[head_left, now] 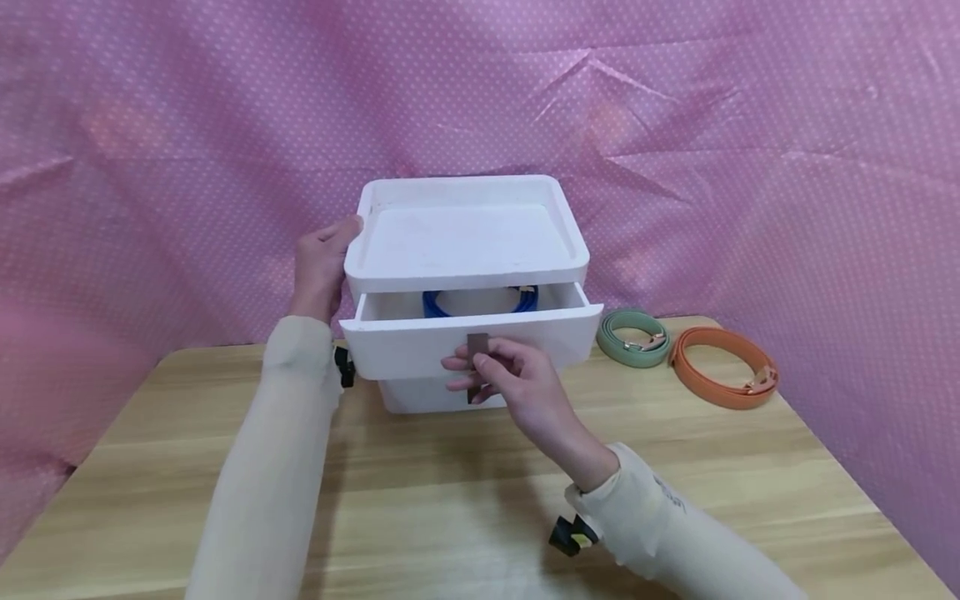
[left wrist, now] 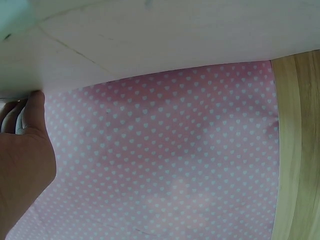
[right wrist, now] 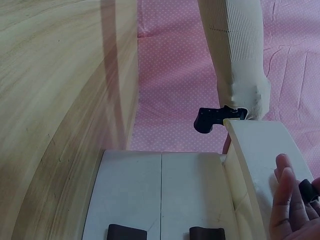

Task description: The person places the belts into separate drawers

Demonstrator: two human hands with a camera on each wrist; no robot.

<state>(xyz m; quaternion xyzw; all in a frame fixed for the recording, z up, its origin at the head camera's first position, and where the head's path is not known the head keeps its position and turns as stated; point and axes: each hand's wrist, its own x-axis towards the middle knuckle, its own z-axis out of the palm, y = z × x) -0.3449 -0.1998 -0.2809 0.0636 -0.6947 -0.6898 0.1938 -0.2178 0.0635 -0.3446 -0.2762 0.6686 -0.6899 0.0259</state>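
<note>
A white drawer cabinet (head_left: 465, 242) with a tray-like top stands at the back of the table. Its top drawer (head_left: 397, 352) is partly pulled out, and a coiled blue belt (head_left: 432, 305) shows inside. My right hand (head_left: 525, 387) pinches the brown handle (head_left: 477, 343) on that drawer's front. On the cabinet's left side, my left hand (head_left: 321, 262) holds the upper edge; in the left wrist view its bent fingers meet the pale side panel (left wrist: 150, 40). Two lower drawers (right wrist: 132, 190) sit closed in the right wrist view, each with a brown handle (right wrist: 127, 233).
Right of the cabinet, a coiled green belt (head_left: 633, 357) and a coiled orange belt (head_left: 723, 392) lie on the wooden table (head_left: 420, 517). Pink dotted cloth (head_left: 675, 167) hangs behind and along the sides. Black wrist devices (head_left: 573, 535) hang below the cuffs.
</note>
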